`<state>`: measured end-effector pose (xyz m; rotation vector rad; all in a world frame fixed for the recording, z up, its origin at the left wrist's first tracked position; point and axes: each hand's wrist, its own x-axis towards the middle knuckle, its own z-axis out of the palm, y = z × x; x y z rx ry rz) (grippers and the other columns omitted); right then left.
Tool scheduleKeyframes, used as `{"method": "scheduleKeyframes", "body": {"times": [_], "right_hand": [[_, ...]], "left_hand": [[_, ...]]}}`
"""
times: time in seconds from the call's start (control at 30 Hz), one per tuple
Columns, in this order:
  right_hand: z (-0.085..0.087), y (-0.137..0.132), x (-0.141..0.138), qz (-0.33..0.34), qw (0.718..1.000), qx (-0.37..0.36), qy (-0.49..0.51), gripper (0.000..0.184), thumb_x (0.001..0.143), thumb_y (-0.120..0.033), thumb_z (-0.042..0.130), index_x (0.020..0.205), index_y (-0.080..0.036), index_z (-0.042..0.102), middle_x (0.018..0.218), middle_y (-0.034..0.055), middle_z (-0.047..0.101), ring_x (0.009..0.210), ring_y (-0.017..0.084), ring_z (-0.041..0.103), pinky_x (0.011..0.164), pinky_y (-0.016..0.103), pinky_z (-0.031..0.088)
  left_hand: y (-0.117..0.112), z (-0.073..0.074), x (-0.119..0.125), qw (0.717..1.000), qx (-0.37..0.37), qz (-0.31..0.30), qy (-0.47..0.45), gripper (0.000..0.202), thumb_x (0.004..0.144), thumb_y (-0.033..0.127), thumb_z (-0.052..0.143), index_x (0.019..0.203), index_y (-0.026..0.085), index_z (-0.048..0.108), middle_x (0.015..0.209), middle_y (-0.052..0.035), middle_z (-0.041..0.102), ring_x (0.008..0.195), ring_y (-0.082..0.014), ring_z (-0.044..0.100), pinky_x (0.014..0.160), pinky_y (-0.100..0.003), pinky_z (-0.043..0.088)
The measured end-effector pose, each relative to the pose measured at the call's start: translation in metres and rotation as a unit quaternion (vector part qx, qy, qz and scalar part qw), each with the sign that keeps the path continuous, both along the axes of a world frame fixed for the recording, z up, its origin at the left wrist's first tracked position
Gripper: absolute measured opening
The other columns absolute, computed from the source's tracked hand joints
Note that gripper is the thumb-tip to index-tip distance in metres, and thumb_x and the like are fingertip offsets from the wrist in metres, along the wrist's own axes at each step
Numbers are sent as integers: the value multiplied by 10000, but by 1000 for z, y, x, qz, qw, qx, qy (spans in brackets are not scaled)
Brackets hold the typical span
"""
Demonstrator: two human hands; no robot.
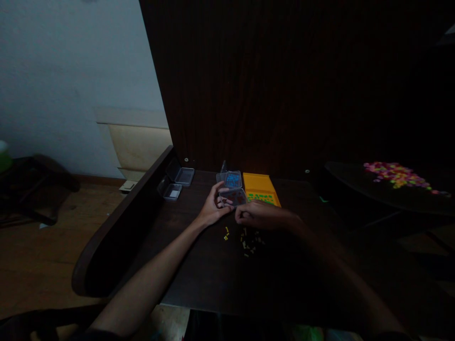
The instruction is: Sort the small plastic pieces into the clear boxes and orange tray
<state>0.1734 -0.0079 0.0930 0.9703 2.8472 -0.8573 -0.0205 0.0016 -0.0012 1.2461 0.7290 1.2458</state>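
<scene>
My left hand [214, 207] rests on the dark table [199, 279] with its fingers curled in a pinch around a tiny piece I cannot make out. It sits right beside a small clear box with red pieces [234, 196]. Just behind it stands a second clear box with blue pieces [232, 179]. My right hand [259, 215] lies knuckles-up to the right, fingers curled under, almost touching the left hand. In front of both hands, several tiny yellow pieces [249, 241] are scattered on the table. An orange tray [259, 183] with green pieces lies behind the right hand.
Two more small clear boxes [177, 182] sit at the table's back left, near its raised curved edge [117, 237]. A dark panel rises behind the table. At the far right, a round dark surface [373, 194] carries a heap of multicoloured pieces [398, 175]. Wooden floor lies to the left.
</scene>
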Motion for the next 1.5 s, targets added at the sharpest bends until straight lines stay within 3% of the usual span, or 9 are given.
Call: {"method": "scheduleKeyframes", "body": {"times": [0.1,0.2,0.47,0.7,0.93,1.13,1.27,1.5], "right_hand": [[15,18,11,-59,998,16,16,190,899,-271,507,945,-158,652,674,-24,579,564,101,463,558,217,309],[12,34,8,-103,992,78,1,191,894,-278,517,946,-159,657,645,-26,566,571,107,461,572,222,291],[-15,46,-20,-27,992,101,-73,208,922,-302,520,969,-195,692,810,34,653,732,150,555,629,244,299],[-24,41,-22,-61,976,179,-104,240,937,-338,509,1006,-205,696,854,69,650,768,176,569,640,268,293],[-1,30,-16,-69,978,176,-84,214,923,-327,528,1040,-241,684,844,46,662,747,167,549,645,265,286],[19,6,-25,49,985,136,-98,137,848,-196,588,810,-205,719,793,47,683,724,173,577,642,278,315],[5,-7,-30,93,983,114,-105,205,867,-177,556,743,-194,717,716,40,692,636,154,582,582,269,300],[-32,-11,-33,93,981,153,-69,202,901,-262,568,998,-214,738,828,80,736,735,179,643,625,265,356]], "left_hand": [[-3,0,2,1000,-7,-10,6,900,605,195,832,1357,279,345,1292,-114,447,832,-105,616,756,-272,524],[-7,0,3,1000,-11,-12,18,878,627,172,813,1364,279,349,1301,-120,450,841,-102,606,763,-273,521],[-10,4,2,999,-28,-20,24,864,644,146,795,1376,276,353,1307,-117,469,910,-127,610,777,-260,525],[-11,9,1,999,-27,-31,28,866,641,179,810,1368,279,351,1296,-105,466,930,-142,607,802,-282,533],[-10,5,0,999,-22,-17,30,865,645,203,807,1370,273,340,1290,-106,465,866,-115,590,793,-286,523],[-6,1,0,999,-3,24,46,863,653,192,794,1380,269,334,1332,-115,442,869,-104,596,827,-278,513],[-5,-1,0,998,-3,47,35,855,672,199,781,1391,283,327,1335,-110,444,889,-114,603,830,-288,518],[-6,1,0,998,-4,49,43,852,679,184,775,1394,285,322,1332,-112,440,899,-130,603,830,-314,528]]}}
